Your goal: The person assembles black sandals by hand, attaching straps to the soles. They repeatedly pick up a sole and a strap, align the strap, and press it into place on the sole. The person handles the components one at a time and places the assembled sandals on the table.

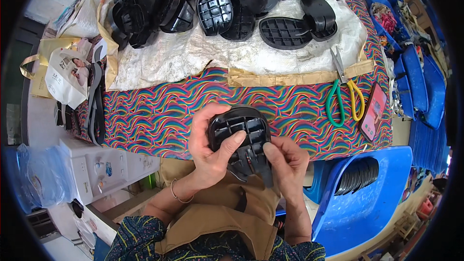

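A black sandal sole [240, 124] with a ridged grid on its underside is held up in front of my body, grid side facing me. My left hand [212, 145] wraps around its left edge, with the thumb pressed on the grid. At the lower right edge, my right hand [287, 162] pinches the sole between thumb and bent fingers. A dark flap or strap end hangs from the lower part, partly hidden against my brown apron [212, 227].
Black soles and sandals [285, 31] are piled on a white woven sack [183, 63] across the patterned tablecloth [145, 116]. Scissors [342, 75] and a phone [374, 111] lie at right. A blue tub [372, 212] holds stacked black pieces [356, 175]. Black straps [95, 101] hang at left.
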The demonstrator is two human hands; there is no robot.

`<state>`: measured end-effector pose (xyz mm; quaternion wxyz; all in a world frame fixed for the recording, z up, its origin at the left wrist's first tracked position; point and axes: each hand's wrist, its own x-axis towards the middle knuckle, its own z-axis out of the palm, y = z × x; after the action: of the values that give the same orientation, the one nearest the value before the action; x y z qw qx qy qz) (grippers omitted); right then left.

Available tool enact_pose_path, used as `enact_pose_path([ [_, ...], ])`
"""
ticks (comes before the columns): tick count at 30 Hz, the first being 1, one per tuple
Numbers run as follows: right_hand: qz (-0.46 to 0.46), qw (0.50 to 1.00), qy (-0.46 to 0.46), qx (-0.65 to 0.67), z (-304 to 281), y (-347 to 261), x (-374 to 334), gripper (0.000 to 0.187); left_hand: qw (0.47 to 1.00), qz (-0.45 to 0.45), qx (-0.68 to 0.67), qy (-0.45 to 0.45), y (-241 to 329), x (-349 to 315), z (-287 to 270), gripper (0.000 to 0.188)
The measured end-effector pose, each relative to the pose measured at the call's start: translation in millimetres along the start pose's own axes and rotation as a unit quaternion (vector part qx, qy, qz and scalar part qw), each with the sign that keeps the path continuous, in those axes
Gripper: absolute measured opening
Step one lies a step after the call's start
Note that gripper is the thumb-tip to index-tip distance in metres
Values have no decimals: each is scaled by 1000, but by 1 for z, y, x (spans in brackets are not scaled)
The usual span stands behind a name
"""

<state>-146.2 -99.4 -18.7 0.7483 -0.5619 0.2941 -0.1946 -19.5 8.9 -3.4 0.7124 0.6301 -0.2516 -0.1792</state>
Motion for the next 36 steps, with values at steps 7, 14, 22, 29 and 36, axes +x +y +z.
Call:
enact_pose_path([
  [7, -47, 989, 30, -136, -1, -9, 2, 21, 1000, -6, 0, -4, 2, -2, 6, 55],
  [14, -107, 979, 54, -165, 3, -22, 13, 28, 999, 0, 4, -38, 2, -6, 10, 50],
  [22, -91, 974, -31, -206, -17, -31, 18, 22, 995, 13, -7, -100, 1, -2, 5, 45],
  [29, -229, 917, -41, -323, -17, -28, 23, 20, 987, -34, -8, -159, 3, -5, 3, 45],
  [36, -192, 904, -168, -342, -25, -67, 42, 17, 970, -56, 2, -236, 4, 3, 9, 58],
])
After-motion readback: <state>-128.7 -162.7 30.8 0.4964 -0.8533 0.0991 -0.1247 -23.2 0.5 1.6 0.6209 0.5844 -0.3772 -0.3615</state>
